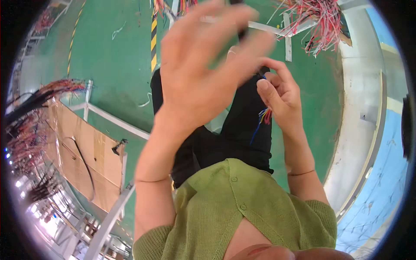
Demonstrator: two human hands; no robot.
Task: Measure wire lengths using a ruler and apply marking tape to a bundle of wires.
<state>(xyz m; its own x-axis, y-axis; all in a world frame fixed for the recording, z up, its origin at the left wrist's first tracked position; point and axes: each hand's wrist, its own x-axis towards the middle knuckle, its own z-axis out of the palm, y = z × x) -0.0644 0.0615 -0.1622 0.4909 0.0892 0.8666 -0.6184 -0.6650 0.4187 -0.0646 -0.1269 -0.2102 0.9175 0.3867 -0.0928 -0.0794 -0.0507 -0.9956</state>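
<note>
My left hand (pixel 195 73) is raised at the upper middle, blurred by motion, its fingers stretched and apart. A dark strip (pixel 242 30) shows between its fingers; I cannot tell whether the hand touches it. Just to the right and lower, my right hand (pixel 284 93) has its fingers curled round a cable, thumb and fingertips closed in. Thin loose wires (pixel 265 116) in blue, yellow and red hang out below that palm. Most of the cable is hidden by both hands.
White metal frames (pixel 117 123) stand at left and top. A cardboard sheet (pixel 86 151) with a black cable lies on the left one. Wire bundles hang at left (pixel 28 138) and top right (pixel 318 24). A white ledge (pixel 355 112) runs along the right.
</note>
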